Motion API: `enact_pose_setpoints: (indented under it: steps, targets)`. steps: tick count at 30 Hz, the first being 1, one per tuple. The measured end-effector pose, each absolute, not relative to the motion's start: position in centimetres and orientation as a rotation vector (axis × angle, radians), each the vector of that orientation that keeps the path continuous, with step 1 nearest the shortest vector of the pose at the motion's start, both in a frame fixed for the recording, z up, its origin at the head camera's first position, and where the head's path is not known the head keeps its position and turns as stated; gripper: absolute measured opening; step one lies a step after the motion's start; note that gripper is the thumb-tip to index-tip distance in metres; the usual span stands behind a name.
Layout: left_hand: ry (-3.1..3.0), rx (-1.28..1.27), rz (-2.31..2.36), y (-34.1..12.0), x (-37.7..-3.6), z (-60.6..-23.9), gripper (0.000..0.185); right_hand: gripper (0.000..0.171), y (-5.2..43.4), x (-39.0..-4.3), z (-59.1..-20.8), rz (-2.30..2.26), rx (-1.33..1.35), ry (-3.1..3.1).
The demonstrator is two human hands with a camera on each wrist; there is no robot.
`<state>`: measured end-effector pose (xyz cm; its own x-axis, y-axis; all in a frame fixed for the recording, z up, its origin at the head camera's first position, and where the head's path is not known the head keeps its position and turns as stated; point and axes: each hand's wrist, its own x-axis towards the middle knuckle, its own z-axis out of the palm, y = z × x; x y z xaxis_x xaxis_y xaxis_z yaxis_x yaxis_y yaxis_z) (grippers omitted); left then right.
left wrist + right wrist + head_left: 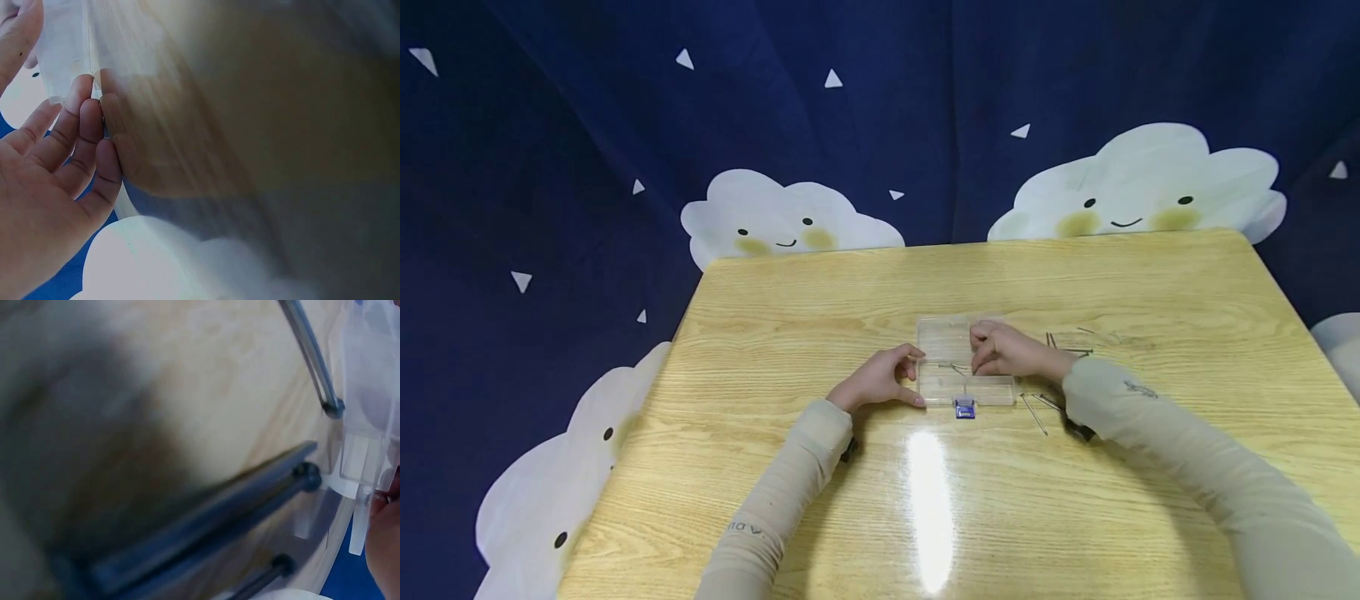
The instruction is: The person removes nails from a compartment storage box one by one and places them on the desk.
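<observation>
A clear plastic box with compartments lies with its lid folded back and a blue latch at its front. My left hand holds the box's left end, thumb at the near corner and fingers toward the hinge. Over the back right part of the box is my right hand, fingers bent and tips reaching down; I cannot tell whether they hold anything. Thin metal nails lie in the box close by those fingertips. In the right wrist view, the box wall appears beside loose nails.
Several loose nails lie on the wooden table right of the box, one nail near its front right corner. Others, such as a nail, lie behind my right forearm. A dark blue curtain with clouds hangs behind the table.
</observation>
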<state>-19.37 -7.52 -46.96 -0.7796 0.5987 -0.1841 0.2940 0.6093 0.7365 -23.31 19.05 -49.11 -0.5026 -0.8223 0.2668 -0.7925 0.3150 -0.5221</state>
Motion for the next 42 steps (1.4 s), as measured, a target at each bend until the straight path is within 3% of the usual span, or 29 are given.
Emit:
enact_pose_setpoints:
  steps: [18,32,42]
  targets:
    - [2.43,0.711,0.984,-7.5,-19.4,-47.1,0.07,0.002,19.2,-22.7,-48.6,-0.832,-1.592,2.55]
    - [2.431,0.738,1.003,-7.4,-19.4,-47.1,0.069,0.014,19.4,-22.5,-47.9,-0.573,-1.603,2.604]
    - [2.44,0.749,0.991,-7.5,-19.3,-46.9,0.069,0.005,19.0,-22.2,-48.0,-0.611,-1.454,2.639]
